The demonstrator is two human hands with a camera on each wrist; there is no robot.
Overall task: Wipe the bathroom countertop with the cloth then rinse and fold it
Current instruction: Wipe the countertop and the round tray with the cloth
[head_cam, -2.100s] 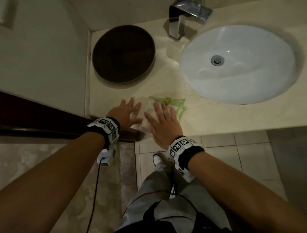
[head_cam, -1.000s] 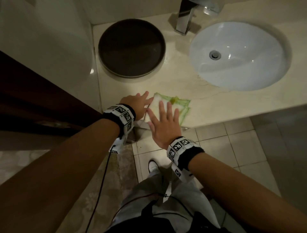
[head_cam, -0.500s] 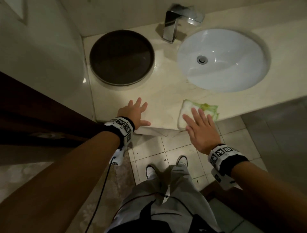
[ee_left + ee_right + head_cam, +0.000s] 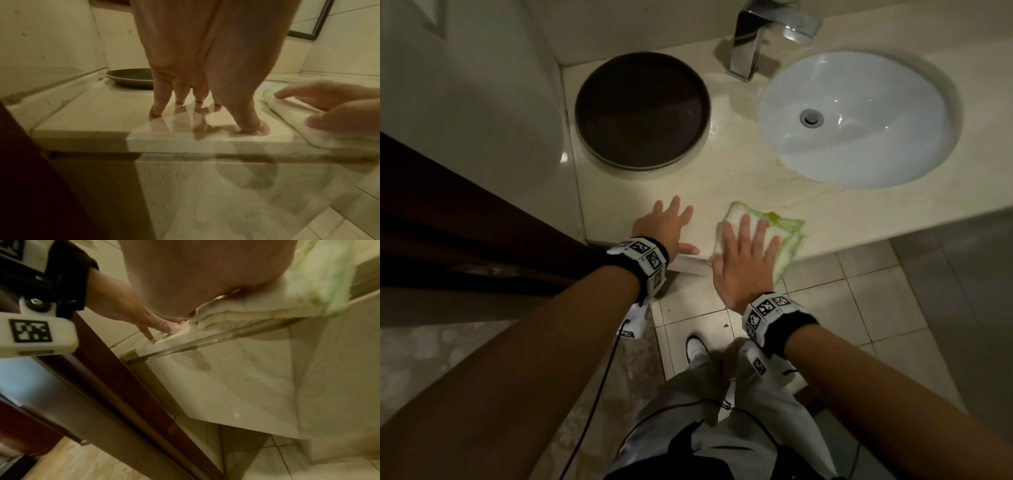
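A folded white cloth with green edging point(image 4: 787, 233) point(image 4: 246, 308) point(image 4: 292, 113) lies at the front edge of the beige countertop point(image 4: 739, 178), one corner hanging over the edge. My right hand point(image 4: 746, 253) lies flat on the cloth with straight, spread fingers. My left hand point(image 4: 667, 222) point(image 4: 197, 104) rests on the bare counter just left of the cloth, fingers straight and apart, thumb point(image 4: 255, 128) near the counter's front edge. In the right wrist view my palm hides most of the cloth.
A dark round tray point(image 4: 642, 111) sits at the back left of the counter. A white oval sink point(image 4: 859, 116) with a chrome tap point(image 4: 750, 41) lies to the right. A wall and dark wooden door frame point(image 4: 465, 219) stand on the left. Tiled floor point(image 4: 842, 308) lies below.
My right hand has slid the cloth from the left part of the counter's front edge to the right, then a little back toward my left hand. The left hand stayed flat on the counter.
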